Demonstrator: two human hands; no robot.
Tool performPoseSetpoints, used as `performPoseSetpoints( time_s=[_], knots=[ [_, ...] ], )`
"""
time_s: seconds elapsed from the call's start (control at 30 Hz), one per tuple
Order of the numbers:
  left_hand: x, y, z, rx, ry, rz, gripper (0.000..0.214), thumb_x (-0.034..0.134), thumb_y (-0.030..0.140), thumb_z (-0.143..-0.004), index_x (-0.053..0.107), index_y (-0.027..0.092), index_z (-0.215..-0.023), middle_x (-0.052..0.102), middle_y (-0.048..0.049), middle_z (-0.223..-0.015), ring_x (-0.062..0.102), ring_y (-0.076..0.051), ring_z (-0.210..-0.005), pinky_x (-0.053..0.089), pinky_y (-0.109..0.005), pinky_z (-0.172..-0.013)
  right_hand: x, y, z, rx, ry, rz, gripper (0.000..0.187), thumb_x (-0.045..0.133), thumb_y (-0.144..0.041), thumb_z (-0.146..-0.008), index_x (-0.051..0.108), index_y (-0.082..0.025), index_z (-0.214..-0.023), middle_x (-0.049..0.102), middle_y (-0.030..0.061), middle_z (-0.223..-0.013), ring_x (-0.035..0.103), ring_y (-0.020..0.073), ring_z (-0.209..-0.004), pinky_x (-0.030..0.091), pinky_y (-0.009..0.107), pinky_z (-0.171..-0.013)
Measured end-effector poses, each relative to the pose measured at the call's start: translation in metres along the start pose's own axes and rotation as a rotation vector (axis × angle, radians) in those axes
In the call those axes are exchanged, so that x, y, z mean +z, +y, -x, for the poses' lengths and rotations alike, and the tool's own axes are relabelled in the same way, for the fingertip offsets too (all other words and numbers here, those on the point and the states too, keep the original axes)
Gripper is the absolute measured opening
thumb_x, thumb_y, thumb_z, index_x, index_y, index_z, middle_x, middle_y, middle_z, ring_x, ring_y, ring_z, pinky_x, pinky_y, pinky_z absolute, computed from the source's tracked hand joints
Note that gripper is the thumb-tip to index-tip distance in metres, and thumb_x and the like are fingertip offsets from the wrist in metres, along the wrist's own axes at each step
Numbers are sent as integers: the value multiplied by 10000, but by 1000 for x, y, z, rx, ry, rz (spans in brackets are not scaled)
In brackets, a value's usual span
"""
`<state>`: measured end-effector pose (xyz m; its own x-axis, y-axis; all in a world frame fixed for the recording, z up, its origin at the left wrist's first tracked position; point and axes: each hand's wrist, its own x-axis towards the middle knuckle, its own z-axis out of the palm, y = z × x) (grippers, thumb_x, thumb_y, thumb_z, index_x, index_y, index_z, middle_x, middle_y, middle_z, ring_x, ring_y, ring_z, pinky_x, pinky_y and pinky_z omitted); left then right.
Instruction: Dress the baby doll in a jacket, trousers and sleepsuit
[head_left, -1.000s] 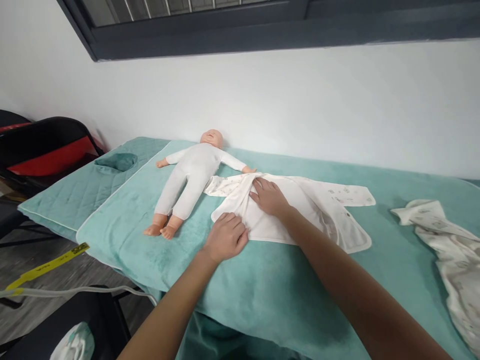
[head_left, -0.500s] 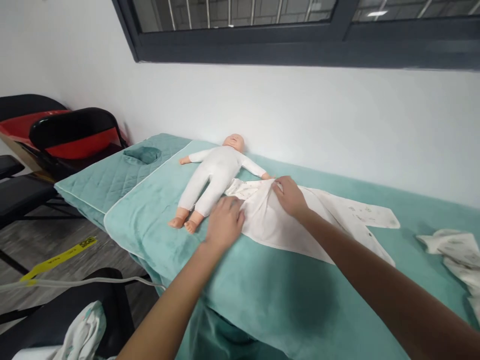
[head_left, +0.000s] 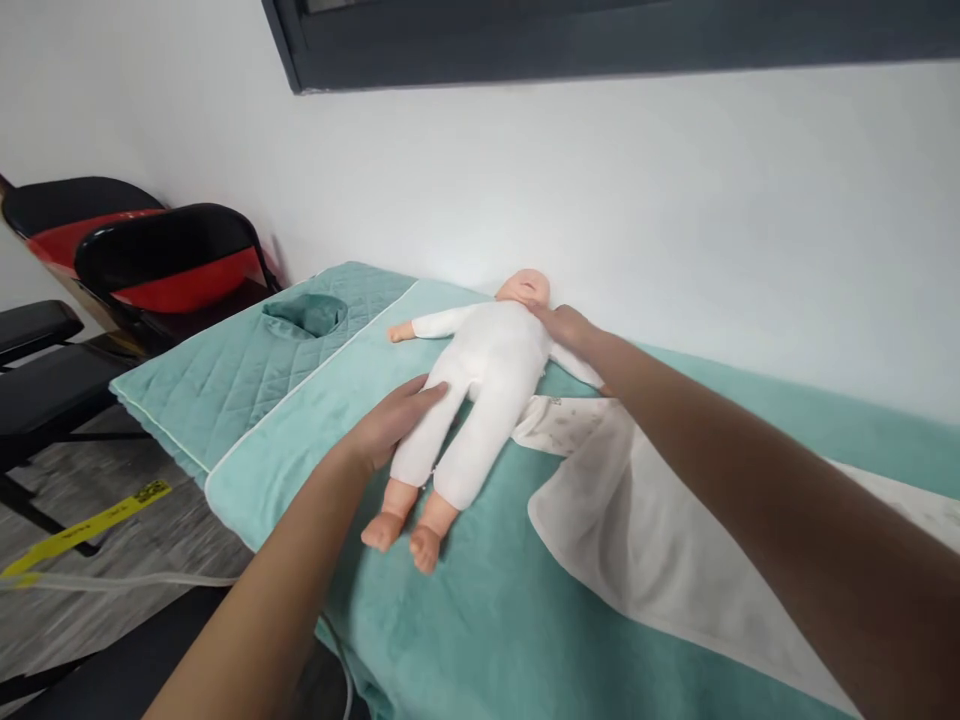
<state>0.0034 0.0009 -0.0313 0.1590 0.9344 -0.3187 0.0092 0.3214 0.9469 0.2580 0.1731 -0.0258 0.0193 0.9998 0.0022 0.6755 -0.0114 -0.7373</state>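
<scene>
A baby doll (head_left: 484, 385) in a white bodysuit lies on its back on a teal towel (head_left: 480, 620), head toward the wall. My left hand (head_left: 394, 420) lies flat against the doll's hip and thigh, fingers stretched out. My right hand (head_left: 566, 325) rests at the doll's neck and shoulder, fingers extended toward the head and partly hidden. A white printed baby garment (head_left: 637, 530) lies spread on the towel right of the doll, under my right forearm.
A quilted teal pad (head_left: 225, 370) with a folded teal cloth (head_left: 304, 315) extends to the left. Black and red folding chairs (head_left: 165, 260) stand at the left. Yellow tape (head_left: 82, 520) and a pale cable (head_left: 112, 580) lie on the floor. The white wall is close behind the doll.
Both hands left the white garment and moved left onto the doll: the left to its hip, the right to its neck. The view shifted left and closer.
</scene>
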Motion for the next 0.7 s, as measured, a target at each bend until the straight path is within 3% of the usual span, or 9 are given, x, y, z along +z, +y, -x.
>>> performPoseSetpoints(
  time_s=[0.1,0.2,0.3,0.4,0.53,0.7],
  knots=[
    [1,-2,-22,-35,-131,202,608,643,512,-839,564,164,-1331,741,-146,-1103,717,-284,-890,588,-426,-793,-9,0,-23,72,-190,-73,677,573,-737,-807,691,-127,-1076,739,193,-1072,672,355,-1031,553,453,-881],
    [4,-4,-38,-11,-115,236,540,628,511,-839,625,151,-1242,754,-139,-1006,722,-287,-838,600,-417,-712,-10,-3,-35,72,-380,-139,652,576,-721,-814,702,-147,-1096,752,174,-1055,685,345,-1009,585,453,-839],
    [8,-2,-40,63,-69,229,496,625,492,-839,648,149,-1197,751,-137,-991,724,-290,-852,604,-412,-691,-10,-7,-36,37,-463,-129,661,522,-731,-842,693,-163,-1134,747,171,-1084,686,341,-1017,599,460,-820],
    [15,6,-26,122,-42,240,477,627,457,-844,634,164,-1220,747,-137,-1020,724,-278,-857,607,-396,-697,-22,-15,-28,-70,-465,-141,663,504,-731,-854,682,-164,-1147,742,172,-1086,682,341,-1026,603,472,-817],
    [37,28,5,149,-154,302,523,609,415,-880,530,187,-1344,719,-144,-1131,717,-289,-906,607,-428,-730,-67,-30,-2,-168,-369,-158,652,526,-707,-864,662,-140,-1156,739,180,-1056,665,332,-1056,595,480,-851],
    [96,61,47,230,-291,341,542,628,387,-884,480,183,-1363,689,-154,-1186,703,-316,-985,610,-451,-756,-158,-41,52,-127,-243,-149,600,527,-663,-897,652,-153,-1188,727,160,-1102,649,317,-1107,577,478,-896]
  ],
)
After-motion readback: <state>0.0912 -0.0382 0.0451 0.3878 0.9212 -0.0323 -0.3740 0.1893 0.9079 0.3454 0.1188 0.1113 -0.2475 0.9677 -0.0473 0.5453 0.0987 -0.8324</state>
